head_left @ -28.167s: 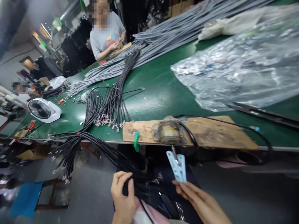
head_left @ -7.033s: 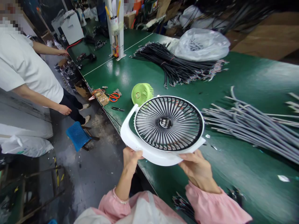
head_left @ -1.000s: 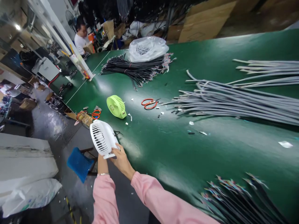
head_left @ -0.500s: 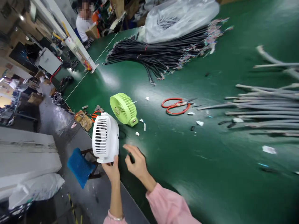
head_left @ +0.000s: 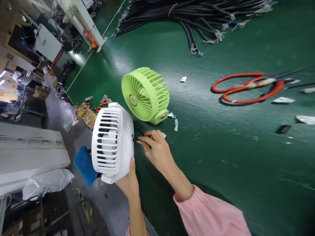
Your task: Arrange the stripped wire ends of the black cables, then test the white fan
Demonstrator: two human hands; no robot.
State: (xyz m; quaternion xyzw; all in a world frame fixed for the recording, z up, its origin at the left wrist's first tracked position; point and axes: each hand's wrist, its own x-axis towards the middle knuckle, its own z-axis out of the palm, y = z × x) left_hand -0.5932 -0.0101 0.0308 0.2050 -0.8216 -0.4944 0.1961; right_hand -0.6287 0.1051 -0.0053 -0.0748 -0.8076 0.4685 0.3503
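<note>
Head camera, at the bench's edge: above a blue stool (head_left: 83, 165) on the floor, a white fan (head_left: 112, 141) is held upright. The left hand (head_left: 129, 185) clasps its foot from below, thumb laid up its side. The right hand (head_left: 158, 152) has its fingertips drawn together on a thin black cord (head_left: 140, 132) at the fan's rim. A green fan (head_left: 145, 93) stands just beside on the bench (head_left: 221, 157), and red scissors (head_left: 246, 86) lie well to the right. The hold looks slim: a sharp tug on the cord could twist the white fan out of the one-handed grip and onto the floor, or swing it into the green fan.
</note>
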